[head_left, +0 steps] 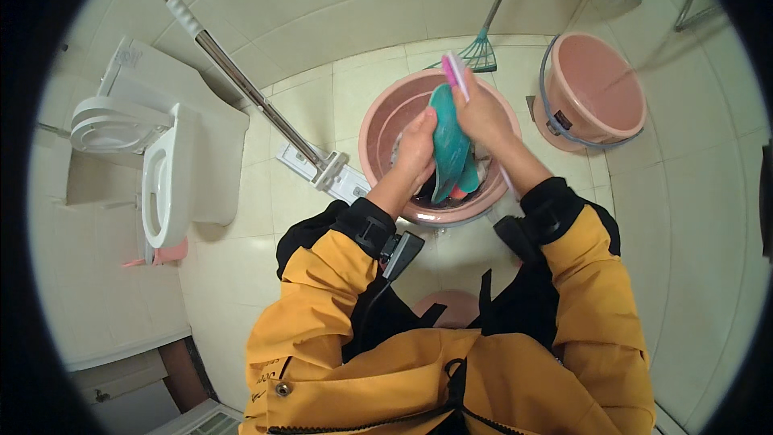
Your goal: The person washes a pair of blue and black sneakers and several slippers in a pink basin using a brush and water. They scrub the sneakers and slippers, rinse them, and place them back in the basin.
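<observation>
My left hand [415, 147] is closed on the edge of a teal insole [449, 149], thumb on its upper face, held up over a pink basin [375, 117]. My right hand [485, 115] is wrapped round a brush [454, 72] with a white body and a pink part, which sticks out past the fingers at the insole's far end. Another teal piece [469, 177] with a reddish patch shows just under the insole. Darker and whitish things lie lower in the basin, mostly hidden by my hands.
A pink bucket [596, 84] with a grey handle stands right of the basin. A flat mop [250, 89] leans at the left, its head beside the basin. Behind is a green broom [481, 52]. A white toilet [173, 169] with raised lid stands left.
</observation>
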`<state>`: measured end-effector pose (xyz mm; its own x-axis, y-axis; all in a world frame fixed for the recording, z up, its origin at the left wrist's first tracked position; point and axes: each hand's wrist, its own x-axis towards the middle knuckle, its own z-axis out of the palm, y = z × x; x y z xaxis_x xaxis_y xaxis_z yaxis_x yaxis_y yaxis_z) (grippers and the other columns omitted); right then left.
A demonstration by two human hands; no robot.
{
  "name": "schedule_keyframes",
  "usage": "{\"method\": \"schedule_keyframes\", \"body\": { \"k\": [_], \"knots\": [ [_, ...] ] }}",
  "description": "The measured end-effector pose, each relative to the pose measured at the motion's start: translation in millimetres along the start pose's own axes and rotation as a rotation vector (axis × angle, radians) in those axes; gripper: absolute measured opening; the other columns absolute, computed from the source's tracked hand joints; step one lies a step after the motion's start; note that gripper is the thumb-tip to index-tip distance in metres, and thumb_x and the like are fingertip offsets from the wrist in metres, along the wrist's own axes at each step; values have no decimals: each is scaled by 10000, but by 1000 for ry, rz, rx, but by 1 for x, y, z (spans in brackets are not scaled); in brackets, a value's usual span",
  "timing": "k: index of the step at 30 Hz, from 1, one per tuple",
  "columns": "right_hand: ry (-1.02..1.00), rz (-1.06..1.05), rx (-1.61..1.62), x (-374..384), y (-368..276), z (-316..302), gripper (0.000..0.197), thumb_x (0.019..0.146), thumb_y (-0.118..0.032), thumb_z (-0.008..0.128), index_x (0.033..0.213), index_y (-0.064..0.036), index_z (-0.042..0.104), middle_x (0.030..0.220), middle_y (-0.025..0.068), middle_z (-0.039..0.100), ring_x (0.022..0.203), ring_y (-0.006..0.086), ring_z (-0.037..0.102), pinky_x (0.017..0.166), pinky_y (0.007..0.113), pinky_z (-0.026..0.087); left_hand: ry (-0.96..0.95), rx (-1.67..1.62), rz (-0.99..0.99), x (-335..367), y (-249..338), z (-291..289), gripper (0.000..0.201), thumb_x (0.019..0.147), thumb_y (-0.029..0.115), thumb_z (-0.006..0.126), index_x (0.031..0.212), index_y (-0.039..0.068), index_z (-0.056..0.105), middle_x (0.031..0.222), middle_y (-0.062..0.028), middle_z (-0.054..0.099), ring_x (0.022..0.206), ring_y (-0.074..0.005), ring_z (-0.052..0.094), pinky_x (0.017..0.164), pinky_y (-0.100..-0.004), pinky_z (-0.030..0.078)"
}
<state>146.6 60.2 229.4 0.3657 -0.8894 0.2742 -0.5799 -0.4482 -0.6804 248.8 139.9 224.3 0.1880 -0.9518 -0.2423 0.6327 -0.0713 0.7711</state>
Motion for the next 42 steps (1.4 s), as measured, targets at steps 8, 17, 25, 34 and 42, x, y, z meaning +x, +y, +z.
{"method": "schedule_keyframes", "body": {
  "k": [8, 17, 25, 34, 42],
  "knots": [
    [-476, 310, 679, 7, 10, -20, 589, 630, -119, 592, 1188, -48, 417, 773, 68, 580, 537, 148, 546, 469, 258, 432, -40, -21, -24, -1, 28, -9, 294, 892, 176, 430, 1135, 13, 450, 966, -70, 564, 902, -173, 549, 820, -319, 448],
    [-115, -72, 185, 1, -2, -15, 575, 658, -223, 585, 1168, -23, 407, 1030, 239, 535, 982, 349, 513, 839, 380, 404, -104, 233, -111, -3, 49, -17, 271, 855, 63, 445, 1116, -9, 458, 980, -87, 558, 902, -176, 547, 810, -308, 446],
    [-316, 175, -34, -14, -25, -10, 549, 845, -470, 373, 1020, 47, 433, 852, 274, 569, 806, 409, 556, 711, 470, 425, -40, 120, -113, 0, 33, -15, 261, 821, -9, 415, 1076, -9, 472, 944, -76, 544, 818, -161, 538, 720, -283, 449],
    [-373, 164, -52, -21, -29, -3, 604, 847, -515, 336, 975, 70, 417, 780, 285, 570, 747, 433, 564, 651, 487, 440, -55, 290, -97, -2, 18, -25, 307, 797, -42, 419, 1097, 11, 458, 1005, -88, 542, 914, -192, 533, 795, -300, 430],
    [-418, 141, 27, -26, -12, 10, 604, 859, -502, 307, 955, 82, 428, 810, 312, 557, 798, 431, 556, 700, 475, 433, -8, 312, -139, 0, 15, -31, 384, 721, -109, 401, 1076, 15, 478, 998, -83, 549, 908, -185, 538, 794, -291, 426]
  ]
}}
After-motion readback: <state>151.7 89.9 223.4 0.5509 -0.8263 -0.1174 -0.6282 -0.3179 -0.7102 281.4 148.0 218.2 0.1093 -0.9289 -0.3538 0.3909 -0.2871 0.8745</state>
